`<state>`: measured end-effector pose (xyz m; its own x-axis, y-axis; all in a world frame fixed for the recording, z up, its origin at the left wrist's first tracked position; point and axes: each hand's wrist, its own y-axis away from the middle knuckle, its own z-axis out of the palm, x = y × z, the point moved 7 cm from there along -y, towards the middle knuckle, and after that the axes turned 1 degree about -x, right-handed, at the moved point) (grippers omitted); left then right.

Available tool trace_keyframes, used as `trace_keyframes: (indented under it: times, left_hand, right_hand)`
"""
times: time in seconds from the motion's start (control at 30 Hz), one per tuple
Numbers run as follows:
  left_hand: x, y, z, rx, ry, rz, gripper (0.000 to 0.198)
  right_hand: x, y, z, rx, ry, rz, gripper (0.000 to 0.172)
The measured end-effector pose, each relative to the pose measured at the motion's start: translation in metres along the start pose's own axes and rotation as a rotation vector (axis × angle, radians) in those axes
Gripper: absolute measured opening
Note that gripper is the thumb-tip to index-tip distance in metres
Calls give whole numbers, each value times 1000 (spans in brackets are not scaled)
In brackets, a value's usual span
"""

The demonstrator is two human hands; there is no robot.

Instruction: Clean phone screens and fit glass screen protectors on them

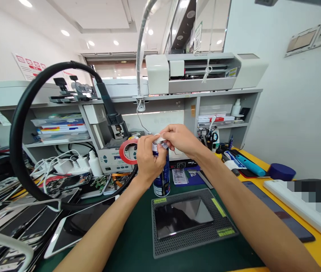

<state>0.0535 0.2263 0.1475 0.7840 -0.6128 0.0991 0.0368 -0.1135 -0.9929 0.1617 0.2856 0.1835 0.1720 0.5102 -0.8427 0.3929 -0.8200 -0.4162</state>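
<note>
My left hand point(151, 155) is closed, with its thumb and fingers around a small white thing point(159, 139) above a blue can point(162, 177). My right hand point(180, 139) pinches at the same white thing, fingertips meeting those of my left. Fingers cover most of it, so its kind does not show. The can stands upright on the green mat point(133, 234), its upper part hidden behind my left hand. A red ring of tape point(124, 153) shows just left of my left hand; I cannot tell whether they touch. Nearer me, a phone point(181, 218) lies screen up on a grey perforated pad point(163, 248).
A thick black hose point(17, 124) loops across the left side. Beneath it lie a white-framed tablet point(72, 230) and several stacked phone parts point(15, 223). On the right are a dark phone point(276, 211), a white bar point(299, 209) and a blue round lid point(281, 172).
</note>
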Motion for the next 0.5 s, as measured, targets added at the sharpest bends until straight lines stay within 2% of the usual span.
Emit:
trace_keyframes:
  times: [0.13, 0.23, 0.3, 0.4, 0.5]
  left_hand:
    - [-3, 1, 1, -24, 10, -35, 19]
    - [-4, 0, 1, -55, 22, -73, 19]
    - [-4, -2, 0, -76, 34, -108, 19]
    - [-1, -6, -6, -106, 56, -166, 23]
    - [12, -4, -28, -86, 32, -170, 33]
  right_hand:
    - [2, 7, -14, -29, -105, 64, 7]
    - [9, 27, -33, -51, -11, 81, 7]
    - [19, 50, -39, -138, 107, 113, 9]
    - [36, 92, -28, -320, 335, 114, 15]
    - [54, 129, -13, -323, 595, 55, 17]
